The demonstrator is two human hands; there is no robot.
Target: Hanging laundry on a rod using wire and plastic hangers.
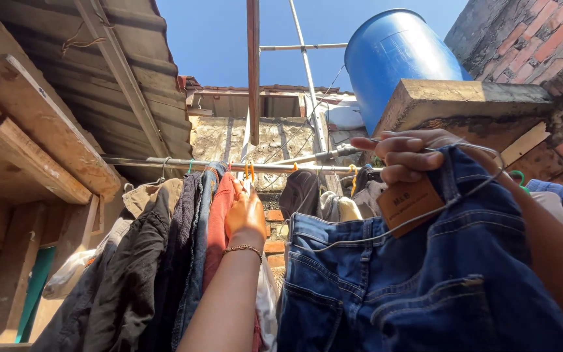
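- Looking up from under the clothes rail (pixel 164 161), both arms are raised toward it against a bright blue sky.
- Right hand (pixel 404 155), at about 2 o'clock, is closed around the waistband of a pair of blue jeans (pixel 425 274) together with a thin wire hanger (pixel 464 189); pinching both at once keeps the jeans from sliding off the wire while they are lifted.
- Jeans fill the lower right, from 3 to 6 o'clock, hanging from that grip with a brown patch (pixel 409 203) at the waist just under the fingers.
- Left hand (pixel 245 214), near the centre, presses against a red garment (pixel 217 221) hanging on the rail. It seems to push the hung clothes aside toward 9 o'clock, which would open a gap on the rail; whether its fingers are curled or flat I cannot tell. A bead bracelet (pixel 242 248) sits on the wrist.
- Dark clothes (pixel 158 261) hang bunched together at 8 o'clock.
- Blue barrel (pixel 399 55) stands on a concrete ledge (pixel 464 98) at 1 o'clock, beside a brick wall (pixel 542 45).
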